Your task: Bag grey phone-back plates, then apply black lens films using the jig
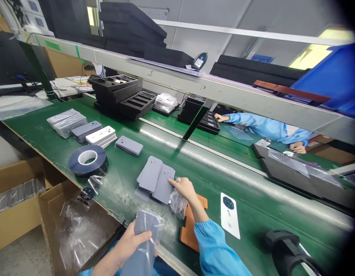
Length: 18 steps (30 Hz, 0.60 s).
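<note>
My left hand (pixel 134 243) is closed around a grey phone back panel (pixel 145 230) in a clear plastic sleeve, near the bench's front edge. Whether several panels are inside I cannot tell. My right hand (pixel 184 188) is closed on a crumpled clear plastic bag (pixel 178 205), which shows above and below its fingers. Its fingertips touch the right-hand pile of grey phone back panels (pixel 163 188). Against that pile leans another pile of grey panels (pixel 151 172). Under my right forearm lies an orange tray-like piece (pixel 190 230).
A white phone back panel (pixel 230 216) and a black device (pixel 289 245) lie to the right. A tape roll (pixel 88 161), white panels (pixel 101 136) and wrapped stacks (pixel 66 122) stand left. Boxes (pixel 76 226) hold plastic below. Across the bench, a co-worker's hand (pixel 222 117) touches black trays.
</note>
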### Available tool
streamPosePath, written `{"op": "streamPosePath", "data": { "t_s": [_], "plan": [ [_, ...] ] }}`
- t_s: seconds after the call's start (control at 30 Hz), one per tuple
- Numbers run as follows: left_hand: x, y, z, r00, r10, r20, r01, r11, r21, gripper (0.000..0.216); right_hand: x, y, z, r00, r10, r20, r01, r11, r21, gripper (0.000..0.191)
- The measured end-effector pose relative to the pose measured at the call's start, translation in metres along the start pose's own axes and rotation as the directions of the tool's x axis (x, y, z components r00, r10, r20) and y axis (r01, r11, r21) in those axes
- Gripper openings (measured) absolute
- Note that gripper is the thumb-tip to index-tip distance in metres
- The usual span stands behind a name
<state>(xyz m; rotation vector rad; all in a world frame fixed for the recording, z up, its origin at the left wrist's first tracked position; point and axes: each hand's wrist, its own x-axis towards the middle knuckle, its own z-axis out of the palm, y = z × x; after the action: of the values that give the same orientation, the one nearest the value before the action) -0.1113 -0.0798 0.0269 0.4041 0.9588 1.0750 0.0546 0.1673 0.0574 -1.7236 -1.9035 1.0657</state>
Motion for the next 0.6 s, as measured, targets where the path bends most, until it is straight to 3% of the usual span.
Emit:
{"op": "streamPosePath", "data": {
  "t_s": [0.17,0.3,0.43,0.6],
  "plan": [
    [0.003,-0.003,-0.005,0.996,-0.01,-0.083,0.008,1.0,-0.026,0.062,-0.04,-0.009,0.002,0.999,-0.042,0.016,0.043,0.997,-0.056,0.054],
    [0.008,-0.003,-0.005,0.998,-0.001,-0.064,0.0,1.0,-0.009,0.06,-0.103,-0.011,0.015,0.975,-0.078,0.208,0.077,0.997,0.01,0.049],
    [0.012,-0.001,0.002,1.0,-0.004,0.001,0.004,1.0,-0.013,0.064,-0.148,-0.003,0.035,0.922,-0.069,0.382,-0.011,0.979,0.203,0.042],
    [0.015,-0.005,0.003,0.978,-0.122,-0.169,0.111,0.991,-0.075,0.067,-0.156,0.02,0.032,0.975,-0.083,0.207,0.016,0.952,0.307,0.044]
  ]
}}
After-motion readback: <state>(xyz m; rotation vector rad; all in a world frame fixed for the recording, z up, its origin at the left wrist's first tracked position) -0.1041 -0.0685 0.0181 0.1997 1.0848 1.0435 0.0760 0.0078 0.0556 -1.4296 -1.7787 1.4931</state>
